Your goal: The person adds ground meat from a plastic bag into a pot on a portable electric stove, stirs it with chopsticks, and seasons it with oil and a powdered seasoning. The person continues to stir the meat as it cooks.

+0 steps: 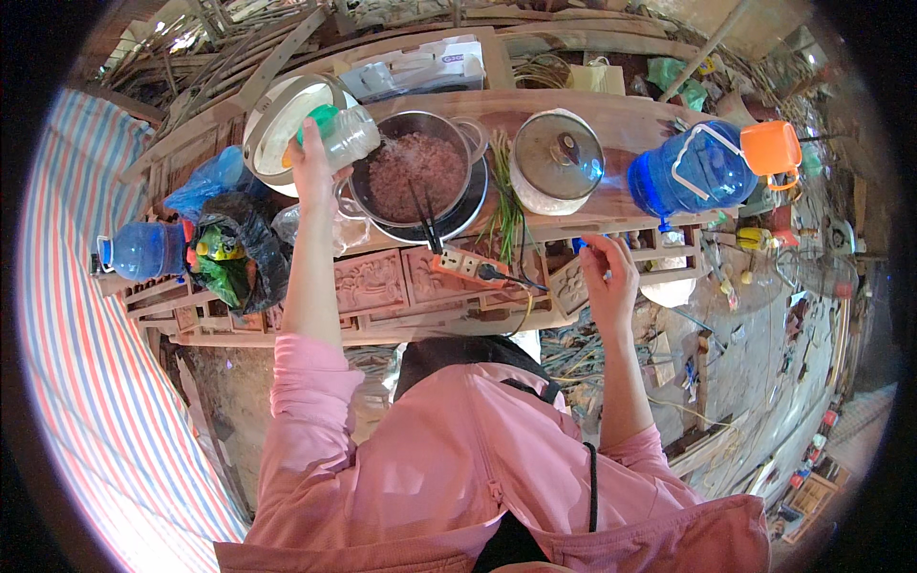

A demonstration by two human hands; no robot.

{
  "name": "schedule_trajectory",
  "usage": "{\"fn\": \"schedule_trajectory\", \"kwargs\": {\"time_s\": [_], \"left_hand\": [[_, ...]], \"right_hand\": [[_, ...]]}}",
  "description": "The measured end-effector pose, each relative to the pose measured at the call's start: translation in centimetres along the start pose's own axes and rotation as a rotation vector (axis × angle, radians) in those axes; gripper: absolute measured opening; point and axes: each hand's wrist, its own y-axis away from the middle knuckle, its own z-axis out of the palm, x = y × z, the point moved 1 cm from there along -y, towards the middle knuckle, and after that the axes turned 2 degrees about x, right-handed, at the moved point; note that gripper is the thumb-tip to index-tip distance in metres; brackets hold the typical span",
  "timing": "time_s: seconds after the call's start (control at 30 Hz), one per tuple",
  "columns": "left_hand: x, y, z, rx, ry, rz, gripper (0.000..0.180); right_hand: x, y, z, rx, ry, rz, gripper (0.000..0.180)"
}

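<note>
My left hand (313, 164) grips a clear plastic jar (352, 139) with a green part, tilted over the rim of a steel pot (469, 170). In the pot lies pinkish-red minced meat (413, 181) with whitish bits on top, and a pair of black chopsticks (427, 222) leans out over the near rim. Away to the right, beyond the table's near edge, my right hand (611, 277) has its fingers pinched together. A small blue thing (579, 244) shows at the fingertips; its kind I cannot make out.
Green onions (503, 196) lie between the pot and a lidded pot (557, 158). A power strip (468, 265) sits in front. Rightward stand a blue water jug (693, 170) and an orange mug (770, 149); leftward, a white pail (277, 134) and bags (234, 248).
</note>
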Motion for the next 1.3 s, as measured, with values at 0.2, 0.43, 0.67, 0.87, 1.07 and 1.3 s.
{"fn": "schedule_trajectory", "kwargs": {"time_s": [0.2,0.43,0.67,0.87,1.07,1.3], "left_hand": [[-0.2,-0.1,-0.2,0.059,0.001,-0.046,0.065],[-0.8,0.4,-2.1,0.046,-0.014,-0.030,0.071],[-1.2,1.0,-3.1,0.017,0.039,-0.027,0.070],[-1.0,0.9,-3.6,0.058,0.178,-0.111,0.065],[-2.5,2.4,-4.2,-0.273,0.722,-0.471,0.065],[-4.6,11.0,-3.7,-0.555,0.966,-0.688,0.063]], "right_hand": [[-0.1,0.1,-0.2,-0.013,0.026,0.009,0.016],[-0.3,0.1,0.0,-0.022,0.055,0.039,0.015],[-0.6,0.3,0.0,-0.042,0.041,0.017,0.015],[-1.0,0.2,1.3,-0.057,0.024,-0.025,0.015],[-4.4,-0.6,5.5,-0.303,-0.060,-0.051,0.019],[-9.7,-4.3,16.0,-0.557,-0.626,-0.023,0.048]]}}
